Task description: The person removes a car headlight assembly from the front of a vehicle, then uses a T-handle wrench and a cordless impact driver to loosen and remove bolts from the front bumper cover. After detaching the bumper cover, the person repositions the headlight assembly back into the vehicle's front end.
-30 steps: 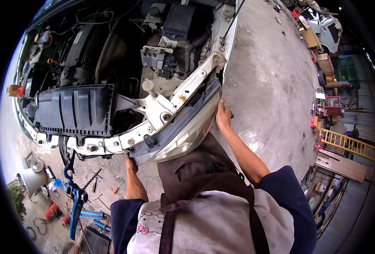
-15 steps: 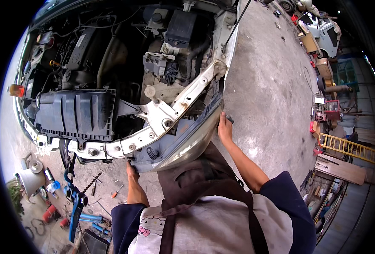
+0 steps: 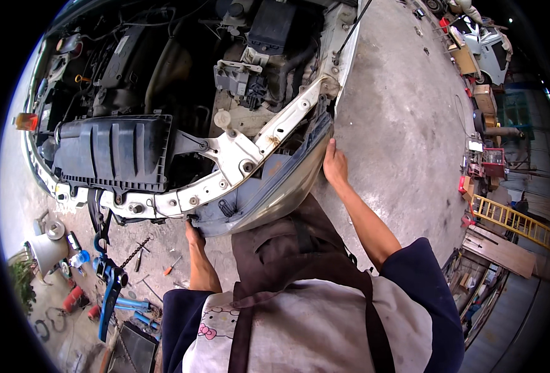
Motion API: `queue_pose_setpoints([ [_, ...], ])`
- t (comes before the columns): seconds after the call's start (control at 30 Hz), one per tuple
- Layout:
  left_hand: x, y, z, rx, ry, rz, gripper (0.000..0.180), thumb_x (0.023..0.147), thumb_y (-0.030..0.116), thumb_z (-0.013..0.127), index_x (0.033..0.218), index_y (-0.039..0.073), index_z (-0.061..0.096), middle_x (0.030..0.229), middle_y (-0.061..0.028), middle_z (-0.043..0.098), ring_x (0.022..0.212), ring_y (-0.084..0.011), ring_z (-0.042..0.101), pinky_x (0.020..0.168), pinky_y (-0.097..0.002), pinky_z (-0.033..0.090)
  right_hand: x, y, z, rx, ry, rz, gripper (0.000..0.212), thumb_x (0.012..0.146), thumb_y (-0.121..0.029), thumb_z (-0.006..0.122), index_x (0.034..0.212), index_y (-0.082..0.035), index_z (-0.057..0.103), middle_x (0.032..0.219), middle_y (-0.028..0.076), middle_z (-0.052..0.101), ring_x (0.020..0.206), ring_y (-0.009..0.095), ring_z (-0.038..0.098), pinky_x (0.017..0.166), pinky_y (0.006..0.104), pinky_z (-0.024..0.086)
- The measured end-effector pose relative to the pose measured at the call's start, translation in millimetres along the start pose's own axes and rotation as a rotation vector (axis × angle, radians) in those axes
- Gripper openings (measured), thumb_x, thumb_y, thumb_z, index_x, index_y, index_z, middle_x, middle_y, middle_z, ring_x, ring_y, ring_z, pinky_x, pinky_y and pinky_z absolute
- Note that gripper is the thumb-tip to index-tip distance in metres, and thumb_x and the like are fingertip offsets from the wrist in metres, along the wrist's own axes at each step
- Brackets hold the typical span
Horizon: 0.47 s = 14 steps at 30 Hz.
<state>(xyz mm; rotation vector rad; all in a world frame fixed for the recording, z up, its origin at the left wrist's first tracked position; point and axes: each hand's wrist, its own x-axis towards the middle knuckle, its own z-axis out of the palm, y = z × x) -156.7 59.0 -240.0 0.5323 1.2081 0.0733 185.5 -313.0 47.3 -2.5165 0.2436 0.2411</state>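
A car headlight (image 3: pixel 272 198) with a grey housing and a clear lens sits at the front corner of the open engine bay, against the white radiator support (image 3: pixel 216 185). My left hand (image 3: pixel 194 235) grips its inner end, fingers bent around the edge and partly hidden. At the outer end, beside the fender, my right hand (image 3: pixel 335 164) presses along the lens edge with the thumb up; its other fingers are mostly out of sight behind the lamp. My apron touches the lens from below.
A black air filter box (image 3: pixel 110 152) lies left in the engine bay. Below it hangs a blue clamp (image 3: pixel 108 289) with a chain. Tools, including an orange-handled screwdriver (image 3: pixel 172 266), lie on the floor at left. A yellow ladder (image 3: pixel 514 221) and boxes line the right side.
The headlight has shifted forward, and its outer end now sits closer to the car's frame. My right hand has moved forward with it; my left hand stays at the inner end.
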Motion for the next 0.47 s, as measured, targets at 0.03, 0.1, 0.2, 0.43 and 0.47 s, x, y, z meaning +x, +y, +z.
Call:
queue_pose_setpoints([
  [0.03,-1,3,-1,0.026,0.013,0.033,0.049,0.095,0.045,0.048,0.122,0.008,0.061,0.118,-0.0111,0.060,0.101,-0.0214,0.058,0.086,-0.0362,0.049,3,0,4,-0.004,-0.028,0.007,0.079,0.103,-0.054,0.023,0.079,0.009,0.064,0.082,0.035,0.063,0.085,0.054,0.059,0.080,0.0561,0.044],
  [0.1,-3,3,0,0.082,0.039,0.096,0.049,0.094,0.044,0.048,0.124,0.007,0.060,0.124,-0.0130,0.059,0.108,-0.0249,0.058,0.091,-0.0381,0.048,6,3,3,-0.019,-0.013,0.006,0.079,0.103,-0.053,0.023,0.079,0.009,0.065,0.082,0.035,0.063,0.085,0.054,0.059,0.080,0.0566,0.044],
  [0.2,-2,-2,4,0.078,0.073,0.097,0.048,0.093,0.044,0.049,0.119,0.005,0.062,0.117,-0.0119,0.061,0.104,-0.0238,0.057,0.087,-0.0377,0.048,8,-3,-1,-0.064,0.012,-0.009,0.079,0.103,-0.052,0.023,0.078,0.009,0.066,0.082,0.035,0.063,0.084,0.055,0.059,0.080,0.0573,0.045],
  [0.43,5,-14,9,0.086,0.066,0.050,0.048,0.096,0.045,0.045,0.125,0.009,0.059,0.125,-0.0108,0.063,0.114,-0.0269,0.059,0.099,-0.0382,0.045,17,-28,-15,-0.336,0.057,-0.030,0.076,0.103,-0.051,0.025,0.077,0.004,0.071,0.083,0.033,0.065,0.083,0.053,0.063,0.083,0.0563,0.049],
  [0.47,7,-15,8,0.051,0.026,0.043,0.051,0.096,0.046,0.047,0.128,0.009,0.058,0.128,-0.0110,0.062,0.117,-0.0270,0.058,0.103,-0.0382,0.044,16,-35,-18,-0.373,0.058,-0.037,0.076,0.102,-0.052,0.026,0.077,0.004,0.071,0.084,0.033,0.066,0.083,0.052,0.064,0.083,0.0564,0.049],
])
